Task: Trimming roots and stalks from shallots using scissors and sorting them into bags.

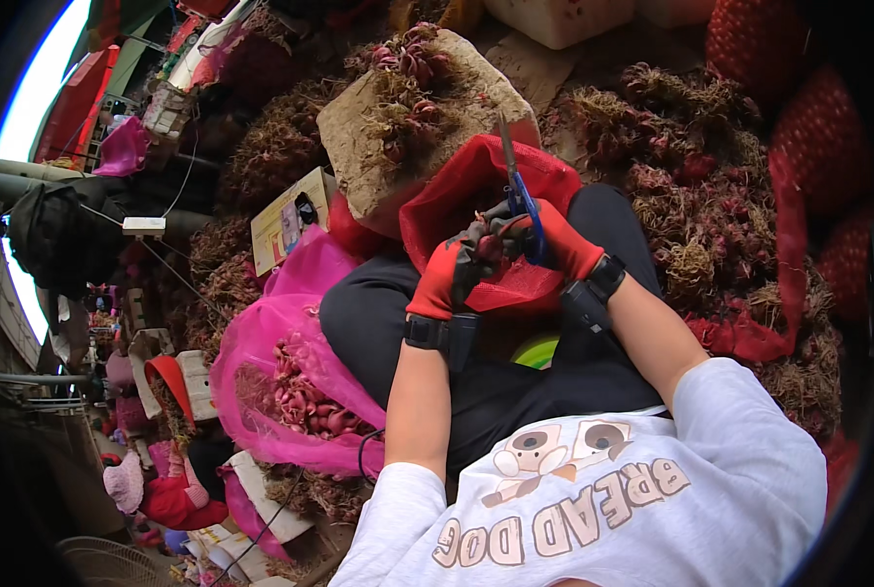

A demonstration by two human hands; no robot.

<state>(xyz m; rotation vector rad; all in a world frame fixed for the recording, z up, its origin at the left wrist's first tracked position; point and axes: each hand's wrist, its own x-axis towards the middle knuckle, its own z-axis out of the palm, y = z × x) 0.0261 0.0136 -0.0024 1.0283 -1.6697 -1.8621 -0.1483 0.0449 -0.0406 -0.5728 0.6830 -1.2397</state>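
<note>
My left hand (pixel 457 265), in a red and black work glove, grips a small shallot bulb (pixel 489 249) above an open red mesh bag (pixel 514 287) between my knees. A pair of blue-handled scissors (pixel 514 165) is in my gloved right hand (pixel 554 233), blades pointing away from me. The fingers of my right hand meet the left at the shallot. Whether the scissor blades are parted is hard to tell. Beyond the bag, a pale block (pixel 363 158) carries a bunch of dried shallots (pixel 415 110) with roots and stalks.
At my left knee lies a pink mesh bag (pixel 224 367) of loose shallots (pixel 319 403). Heaps of untrimmed shallots (pixel 708 198) lie to the right, beside full red mesh sacks (pixel 818 139). A cardboard box (pixel 290 220) stands left of the block. Another person (pixel 176 499) sits far left.
</note>
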